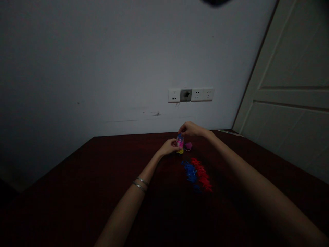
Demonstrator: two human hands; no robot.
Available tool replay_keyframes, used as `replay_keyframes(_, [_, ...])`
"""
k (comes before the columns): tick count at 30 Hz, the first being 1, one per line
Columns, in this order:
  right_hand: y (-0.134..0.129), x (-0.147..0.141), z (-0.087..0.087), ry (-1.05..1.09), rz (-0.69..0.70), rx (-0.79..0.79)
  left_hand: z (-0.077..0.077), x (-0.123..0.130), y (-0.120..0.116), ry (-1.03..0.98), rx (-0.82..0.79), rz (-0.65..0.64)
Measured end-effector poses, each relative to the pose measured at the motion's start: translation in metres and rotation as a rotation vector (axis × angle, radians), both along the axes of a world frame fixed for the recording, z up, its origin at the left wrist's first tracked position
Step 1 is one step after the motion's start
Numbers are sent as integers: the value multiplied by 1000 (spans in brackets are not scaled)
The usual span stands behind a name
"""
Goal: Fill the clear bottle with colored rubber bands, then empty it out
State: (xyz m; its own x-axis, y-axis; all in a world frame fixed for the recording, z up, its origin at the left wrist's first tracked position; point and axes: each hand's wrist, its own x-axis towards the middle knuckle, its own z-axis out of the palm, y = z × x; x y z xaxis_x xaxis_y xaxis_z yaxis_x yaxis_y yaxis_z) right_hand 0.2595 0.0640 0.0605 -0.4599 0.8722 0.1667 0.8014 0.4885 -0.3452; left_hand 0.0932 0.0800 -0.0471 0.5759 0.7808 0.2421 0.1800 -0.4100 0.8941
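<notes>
My left hand (169, 147) is closed around a small clear bottle (180, 140) with a pink label, standing upright on the dark table. Yellow shows in the lower part of the bottle. At its mouth, the fingers of my right hand (189, 129) are pinched from above over something small and blue, like the loose pieces on the table. Just right of the bottle lies a pink cap-like thing (189, 146) with a pale loop. Nearer to me, a pile of thin blue pieces (190, 171) lies beside a strip of similar red pieces (202, 175).
The dark reddish-brown table (115, 171) meets a grey wall (115, 68) at the back. Sockets and a switch panel (191, 95) sit low on that wall. A pale panelled door (288, 89) stands to the right. The light is dim.
</notes>
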Motion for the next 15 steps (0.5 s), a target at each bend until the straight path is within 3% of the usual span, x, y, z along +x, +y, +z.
replay_keyframes(10, [-4, 4, 4, 52, 8, 30, -2, 1, 2, 16, 18, 26])
replay_keyframes(15, [-4, 29, -24, 192, -78, 16, -7, 1, 4, 38, 18, 24])
